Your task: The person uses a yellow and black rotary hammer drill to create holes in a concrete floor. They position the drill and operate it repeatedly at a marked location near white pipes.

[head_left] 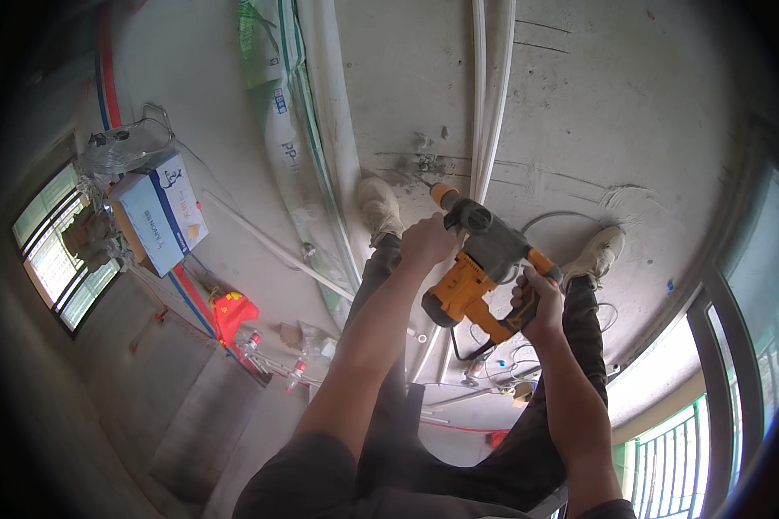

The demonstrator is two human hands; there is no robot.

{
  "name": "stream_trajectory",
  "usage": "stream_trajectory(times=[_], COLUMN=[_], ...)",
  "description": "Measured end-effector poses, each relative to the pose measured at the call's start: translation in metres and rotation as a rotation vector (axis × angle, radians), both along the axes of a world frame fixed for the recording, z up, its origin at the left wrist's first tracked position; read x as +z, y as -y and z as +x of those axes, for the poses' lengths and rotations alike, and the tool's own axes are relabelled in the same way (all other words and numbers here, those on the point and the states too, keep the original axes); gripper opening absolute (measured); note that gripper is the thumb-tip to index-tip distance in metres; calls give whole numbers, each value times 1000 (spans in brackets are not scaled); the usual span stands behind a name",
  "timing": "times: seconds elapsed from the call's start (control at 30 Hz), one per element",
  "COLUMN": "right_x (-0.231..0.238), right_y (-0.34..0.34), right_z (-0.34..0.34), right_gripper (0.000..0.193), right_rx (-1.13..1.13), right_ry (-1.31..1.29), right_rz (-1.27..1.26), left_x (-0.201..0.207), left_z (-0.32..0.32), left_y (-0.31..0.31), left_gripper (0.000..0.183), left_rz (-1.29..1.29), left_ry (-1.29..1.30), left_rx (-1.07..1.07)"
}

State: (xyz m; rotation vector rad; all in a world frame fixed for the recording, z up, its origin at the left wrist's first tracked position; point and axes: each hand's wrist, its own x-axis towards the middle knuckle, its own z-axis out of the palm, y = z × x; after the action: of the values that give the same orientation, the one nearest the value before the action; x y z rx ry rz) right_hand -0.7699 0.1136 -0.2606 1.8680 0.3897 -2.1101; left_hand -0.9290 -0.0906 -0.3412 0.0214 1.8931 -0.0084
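An orange and grey rotary hammer drill (485, 259) is held in both hands between my feet. My left hand (428, 240) is closed at its front end, just behind the orange collar. On the rear handle, my right hand (538, 304) is wrapped, its fingers curled round the grip. The thin drill bit (422, 180) points away from me toward a chipped, dusty patch (426, 162) in the concrete floor. Whether the tip touches the concrete I cannot tell. A black cord (472, 353) hangs from the drill's handle end.
White pipes (496, 104) run along the floor close by the bit. Left of them lies a long green-and-white plastic sleeve (286, 143). A blue-and-white box (157, 216), a red bag (232, 316) and plastic bottles (296, 374) are farther left. Cables (528, 355) loop near my right leg.
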Motion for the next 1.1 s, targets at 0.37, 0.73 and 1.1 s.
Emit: stream_trajectory(times=[0.37, 0.73, 1.1], right_x=[63, 98, 96], right_y=[41, 14, 29], right_z=[-69, -179, -218], right_gripper=[12, 19, 27], right_rx=[100, 670, 744], right_ry=[-89, -95, -32], right_rz=[302, 418, 473], left_x=[-30, -30, -12], left_z=[-23, -4, -23], left_y=[11, -1, -5], left_gripper=[47, 49, 45], left_rz=[366, 398, 341], left_ry=[-88, -134, -76], left_rx=[145, 706, 873])
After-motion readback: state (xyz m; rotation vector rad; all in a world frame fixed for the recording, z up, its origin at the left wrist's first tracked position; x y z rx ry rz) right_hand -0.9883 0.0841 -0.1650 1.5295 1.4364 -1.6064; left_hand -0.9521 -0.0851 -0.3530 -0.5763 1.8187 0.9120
